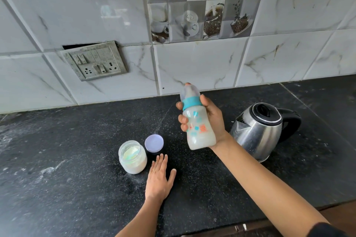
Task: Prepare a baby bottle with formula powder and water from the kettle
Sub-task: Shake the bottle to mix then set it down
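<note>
My right hand (210, 119) grips a baby bottle (198, 127) in the air above the counter. The bottle has a teal collar, a clear cap and milky white liquid inside; it tilts slightly left and looks blurred. My left hand (159, 177) rests flat on the black counter, fingers straight, just right of an open formula jar (132, 158) with white powder in it. The jar's lilac lid (154, 143) lies behind my left hand. A steel kettle (260, 131) with a black lid and handle stands to the right of the bottle.
The black stone counter (67, 159) is dusted with spilled powder near the jar. A tiled wall with a switch and socket panel (95, 61) runs along the back. The counter's front edge (289, 213) is at the lower right.
</note>
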